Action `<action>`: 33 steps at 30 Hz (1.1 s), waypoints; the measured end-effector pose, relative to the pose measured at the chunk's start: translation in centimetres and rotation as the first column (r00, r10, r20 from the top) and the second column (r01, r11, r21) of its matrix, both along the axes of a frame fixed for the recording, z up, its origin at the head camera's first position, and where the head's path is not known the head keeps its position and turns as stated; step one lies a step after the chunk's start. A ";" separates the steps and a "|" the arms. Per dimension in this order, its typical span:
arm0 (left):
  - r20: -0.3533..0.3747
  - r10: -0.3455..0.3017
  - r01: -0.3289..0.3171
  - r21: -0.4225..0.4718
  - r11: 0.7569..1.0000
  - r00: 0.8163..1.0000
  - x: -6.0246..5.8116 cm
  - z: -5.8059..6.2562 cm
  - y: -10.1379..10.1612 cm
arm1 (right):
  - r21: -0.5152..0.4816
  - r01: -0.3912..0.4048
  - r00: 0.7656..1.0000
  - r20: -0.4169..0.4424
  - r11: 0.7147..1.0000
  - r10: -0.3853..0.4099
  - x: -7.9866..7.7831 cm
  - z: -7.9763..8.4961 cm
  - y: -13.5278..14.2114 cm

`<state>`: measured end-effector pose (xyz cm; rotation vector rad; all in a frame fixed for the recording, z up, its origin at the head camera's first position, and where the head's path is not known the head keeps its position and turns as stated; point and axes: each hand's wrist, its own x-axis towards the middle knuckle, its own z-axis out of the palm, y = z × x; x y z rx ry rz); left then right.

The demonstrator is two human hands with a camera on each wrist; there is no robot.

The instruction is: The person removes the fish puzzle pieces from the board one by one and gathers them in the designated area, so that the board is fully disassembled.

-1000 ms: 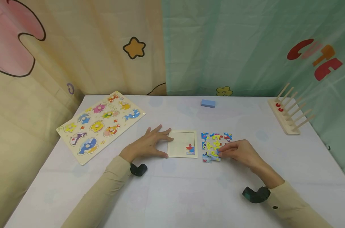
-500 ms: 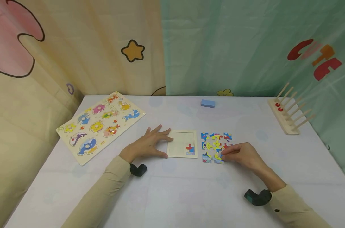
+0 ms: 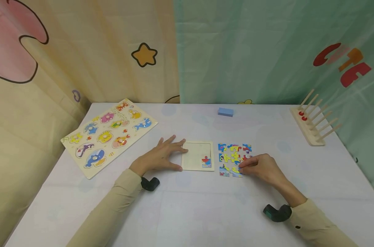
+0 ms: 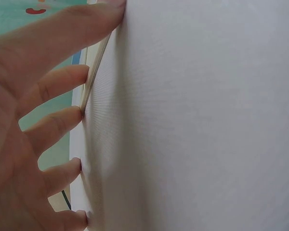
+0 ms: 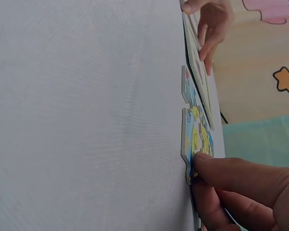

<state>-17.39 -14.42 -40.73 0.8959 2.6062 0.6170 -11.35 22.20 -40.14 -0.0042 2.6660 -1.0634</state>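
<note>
My left hand [image 3: 159, 154] lies with fingers spread along the left side of a small square wooden puzzle tray [image 3: 193, 156], its thumb at the near corner. One jigsaw piece [image 3: 206, 162], red and blue, sits in the tray's lower right corner. To the right of the tray, several loose jigsaw pieces [image 3: 226, 157] with blue, yellow and red print are laid out in rows. My right hand [image 3: 264, 168] pinches a blue and yellow jigsaw piece [image 5: 187, 134] between thumb and fingers at the near right of this group, low at the table.
A pegged sea-animal puzzle board [image 3: 105, 136] lies at the left. A blue block [image 3: 225, 112] is near the back edge. On the right stands a wooden peg rack [image 3: 308, 127] with two red beads. Printed curtains hang behind the white table [image 3: 187, 212].
My right hand has shifted slightly right and nearer with the pinched jigsaw piece, which overlapped its neighbours before and now lies in the near row. The left hand has stayed put.
</note>
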 end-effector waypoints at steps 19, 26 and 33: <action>0.012 -0.001 0.001 -0.002 1.000 1.000 -0.1 0.1 0.1 | 0.057 -0.163 0.980 -0.103 0.985 0.168 -2.5 1.6 -5.4; 0.010 0.001 -0.001 -0.003 1.000 1.000 -0.2 0.0 0.1 | 0.033 -0.230 0.960 -0.155 0.973 0.233 -3.4 1.0 -8.3; 0.010 -0.002 0.002 0.007 1.000 1.000 -0.3 -0.1 0.1 | 0.083 -0.259 0.952 -0.145 0.962 0.269 -3.6 0.8 -9.1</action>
